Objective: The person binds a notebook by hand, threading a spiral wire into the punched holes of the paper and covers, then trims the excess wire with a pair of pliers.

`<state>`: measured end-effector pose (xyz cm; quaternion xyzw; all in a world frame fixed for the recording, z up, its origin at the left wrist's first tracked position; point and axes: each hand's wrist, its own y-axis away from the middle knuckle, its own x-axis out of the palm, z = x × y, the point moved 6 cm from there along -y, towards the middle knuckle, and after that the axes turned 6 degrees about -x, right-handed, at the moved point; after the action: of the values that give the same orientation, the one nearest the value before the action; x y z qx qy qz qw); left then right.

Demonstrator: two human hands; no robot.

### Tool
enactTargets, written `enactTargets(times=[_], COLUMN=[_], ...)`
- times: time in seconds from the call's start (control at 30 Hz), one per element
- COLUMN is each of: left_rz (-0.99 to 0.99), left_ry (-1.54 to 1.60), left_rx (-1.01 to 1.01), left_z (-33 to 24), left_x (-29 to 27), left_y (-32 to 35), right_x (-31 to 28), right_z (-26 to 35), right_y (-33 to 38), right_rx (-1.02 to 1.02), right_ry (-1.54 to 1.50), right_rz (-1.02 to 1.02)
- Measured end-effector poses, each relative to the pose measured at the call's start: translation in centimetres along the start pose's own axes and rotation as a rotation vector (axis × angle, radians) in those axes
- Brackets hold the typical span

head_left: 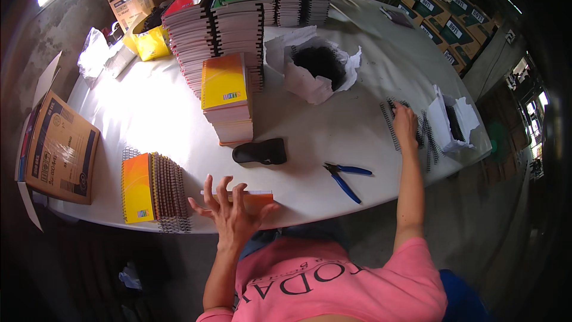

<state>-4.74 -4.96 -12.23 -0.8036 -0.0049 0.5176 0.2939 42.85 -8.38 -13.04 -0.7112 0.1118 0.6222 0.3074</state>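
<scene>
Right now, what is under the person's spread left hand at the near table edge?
Under the left hand lies a thin orange-covered notebook block on the white table; its right end shows. The hand covers its left part, so whether a spiral is fitted there cannot be seen.

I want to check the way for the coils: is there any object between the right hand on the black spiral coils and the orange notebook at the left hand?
Yes. Blue-handled pliers lie on the table between the right hand on the black spiral coils and the orange notebook at the left hand.

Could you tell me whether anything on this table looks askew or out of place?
The tall stack of spiral-bound notebooks leans sideways, its layers fanned out. Crumpled white wrapping paper lies torn open mid-table. Otherwise nothing stands out.
</scene>
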Motion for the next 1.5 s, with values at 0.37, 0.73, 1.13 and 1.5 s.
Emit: enactTargets(times=[0.37, 0.73, 1.13, 1.5], left_rz=[-0.283, -0.266, -0.177, -0.054], left_ry=[0.116, 0.152, 0.066, 0.18], left_rx=[-0.066, -0.128, -0.117, -0.024], left_z=[-1.0, -0.1, -0.4, 0.1], left_x=[1.9, 1.4, 1.2, 0.6], left_y=[-0.6, 0.1, -0.3, -0.7], right_x=[-9.2, -7.6, -8.2, -8.1], right_z=[9.0, 25.3, 25.8, 24.9], right_y=[3.0, 14.1, 14.1, 13.9], right_rx=[-0.289, -0.64, -0.687, -0.443], right_ry=[-0.654, -1.275, -1.276, -1.346], right_rz=[-0.188, 0.343, 0.323, 0.871])
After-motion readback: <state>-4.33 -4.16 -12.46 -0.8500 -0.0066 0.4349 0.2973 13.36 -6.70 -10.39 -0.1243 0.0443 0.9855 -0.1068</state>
